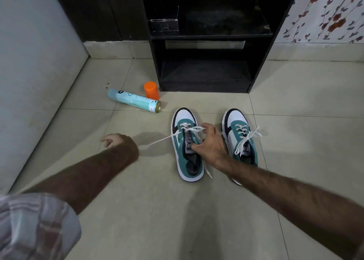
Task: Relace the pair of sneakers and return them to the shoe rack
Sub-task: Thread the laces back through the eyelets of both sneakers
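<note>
**Me:** Plaid sleeve (33,224) nearest, at my left elbow. Past it my left hand (113,139) is out over the beige tiled floor (137,210), fingers curled; it seems to be pulling the white flat lace (163,139) taut, though I can't see the pinch itself.

**You:** And the right?

**Me:** My right hand (209,141) rests on the left teal-and-white sneaker (188,145), fingers narrow, pinching the lace at the upper eyelets, thumb by the tongue. The right teal-and-white sneaker (241,139) stands just beside it, already laced and knotted.

**You:** Risks?

**Me:** Pulling too hard sideways could drag the shoe or leave uneven ends. The black wooden shoe rack (206,67) stands open ahead; the pale blue spray can (134,100) and orange cap (151,90) lie near its corner, easy to kick.
</note>
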